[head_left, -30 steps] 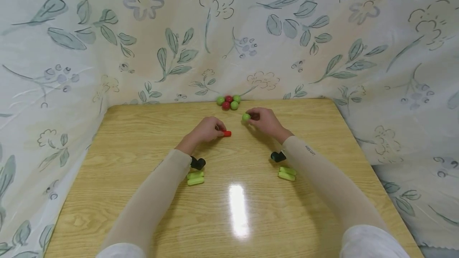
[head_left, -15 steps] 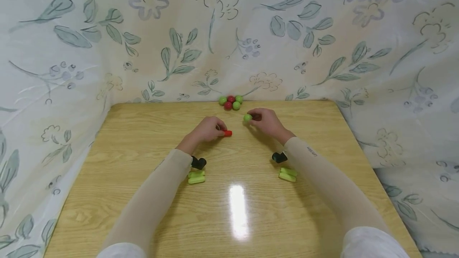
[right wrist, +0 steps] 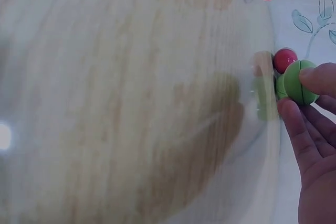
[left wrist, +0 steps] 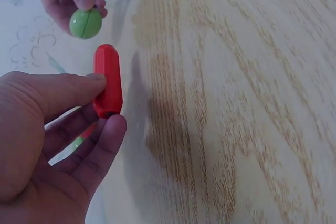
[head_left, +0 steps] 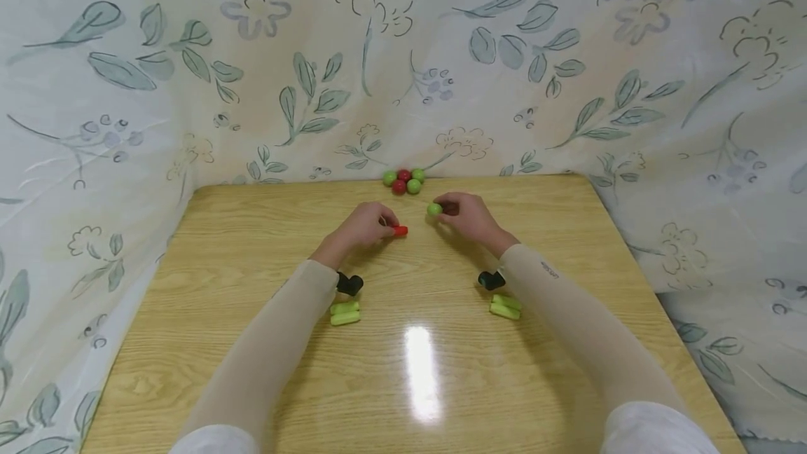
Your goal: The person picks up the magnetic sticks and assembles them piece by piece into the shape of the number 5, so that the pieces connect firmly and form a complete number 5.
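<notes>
In the head view my left hand (head_left: 366, 225) pinches a short red faceted stick (head_left: 401, 230) above the table's far half. The left wrist view shows the thumb on one side of this red stick (left wrist: 108, 83) and fingertips at its lower end. To the right, my right hand (head_left: 469, 216) holds a small green ball (head_left: 434, 209) between thumb and fingers. A dark seam line runs round the green ball (right wrist: 300, 82) in the right wrist view. A gap separates stick and ball, which are side by side in the head view.
Several green and red balls (head_left: 399, 187) cluster at the far edge of the wooden table (head_left: 265, 216). Pale green sticks lie in two pairs, a left pair (head_left: 345, 313) and a right pair (head_left: 505, 307). A floral cloth (head_left: 391, 104) hangs behind.
The red stick in my left hand has shifted slightly towards the far edge and tilted a little. My right hand with the green ball has barely moved.
</notes>
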Available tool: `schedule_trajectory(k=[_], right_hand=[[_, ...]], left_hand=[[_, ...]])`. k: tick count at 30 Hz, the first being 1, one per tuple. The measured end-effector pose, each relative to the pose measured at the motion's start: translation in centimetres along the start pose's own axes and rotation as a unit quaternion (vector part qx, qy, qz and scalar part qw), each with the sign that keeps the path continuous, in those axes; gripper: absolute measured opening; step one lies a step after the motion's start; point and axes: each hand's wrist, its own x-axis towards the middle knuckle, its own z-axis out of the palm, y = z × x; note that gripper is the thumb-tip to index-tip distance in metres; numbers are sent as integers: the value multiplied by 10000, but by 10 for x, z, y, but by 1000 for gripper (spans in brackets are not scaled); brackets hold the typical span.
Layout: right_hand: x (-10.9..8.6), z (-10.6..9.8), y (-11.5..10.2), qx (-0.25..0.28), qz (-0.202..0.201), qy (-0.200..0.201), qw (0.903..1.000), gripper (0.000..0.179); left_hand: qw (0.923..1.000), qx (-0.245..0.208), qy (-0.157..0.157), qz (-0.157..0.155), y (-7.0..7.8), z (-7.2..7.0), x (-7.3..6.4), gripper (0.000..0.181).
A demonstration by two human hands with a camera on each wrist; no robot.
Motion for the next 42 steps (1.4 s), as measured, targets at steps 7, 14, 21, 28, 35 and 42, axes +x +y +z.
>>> schedule_trajectory(k=[7, 14, 21, 28, 35, 42], right_hand=[[-7, 4, -1, 68, 74, -79, 9999, 32], [-11, 8, -2, 47, -152, -269, 9995, 30], [-13, 12, -7, 33, -126, -456, 9989, 28], [-15, 15, -10, -21, -161, -604, 9980, 25], [-16, 17, -15, -40, -156, -726, 9972, 24], [-14, 20, -13, -98, -241, -779, 9966, 24]], left_hand=[[9999, 76, 23, 65, -2, 0, 3, 17], [10000, 27, 20, 82, -1, 1, 4, 16], [9999, 45, 17, 112, 1, 2, 7, 16], [9999, 24, 20, 136, 3, 5, 9, 15], [9997, 67, 16, 213, 4, 7, 11, 15], [9994, 191, 11, 296, 7, 10, 12, 13]])
